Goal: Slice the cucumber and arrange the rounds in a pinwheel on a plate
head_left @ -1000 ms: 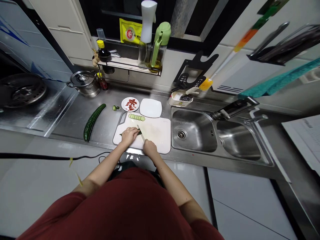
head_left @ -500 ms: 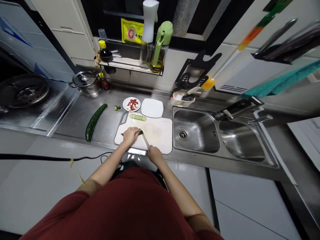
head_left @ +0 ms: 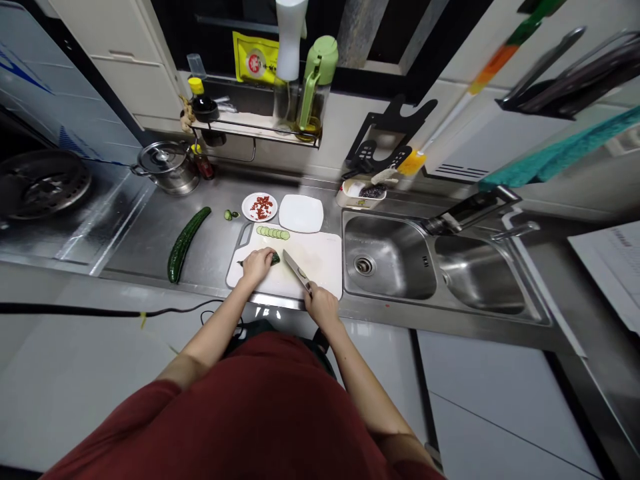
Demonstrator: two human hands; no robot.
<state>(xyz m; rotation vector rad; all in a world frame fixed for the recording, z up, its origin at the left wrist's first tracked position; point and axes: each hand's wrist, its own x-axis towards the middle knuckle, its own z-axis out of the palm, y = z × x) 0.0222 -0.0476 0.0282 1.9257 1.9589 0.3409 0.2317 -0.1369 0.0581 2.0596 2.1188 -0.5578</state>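
My left hand (head_left: 257,265) is closed over a dark green cucumber piece (head_left: 275,258) on the white cutting board (head_left: 320,267); its ends show on both sides of my fingers. My right hand (head_left: 321,305) grips a knife (head_left: 297,270), whose blade points up and left over the board, apart from the piece. A row of several pale cucumber slices (head_left: 273,233) lies along the board's top edge. Behind the board are a plate with chopped red bits (head_left: 259,207) and a bare white plate (head_left: 301,213).
A whole cucumber (head_left: 186,245) and small green end pieces (head_left: 231,215) lie left of the board. A lidded pot (head_left: 167,168) stands farther back. The double sink (head_left: 390,257) adjoins the board on the right. A shelf with bottles (head_left: 260,127) hangs above.
The knife has moved right, away from the cucumber piece, and more of its blade shows. My right hand has shifted slightly right. The whole view has shifted a little.
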